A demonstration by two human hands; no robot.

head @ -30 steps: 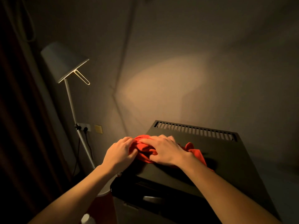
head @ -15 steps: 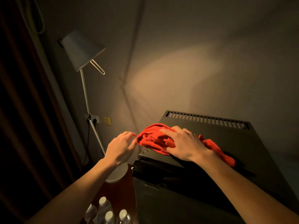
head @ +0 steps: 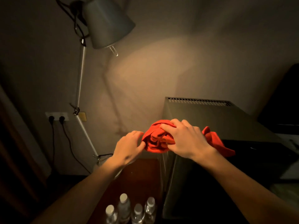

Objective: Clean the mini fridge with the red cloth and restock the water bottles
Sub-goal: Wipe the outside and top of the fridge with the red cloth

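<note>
Head view: the red cloth lies bunched on the front left corner of the mini fridge top. The right hand grips the cloth with curled fingers. The left hand, fingers relaxed, touches the cloth's left edge. Four water bottles stand below, left of the fridge, on the dark worktop.
</note>
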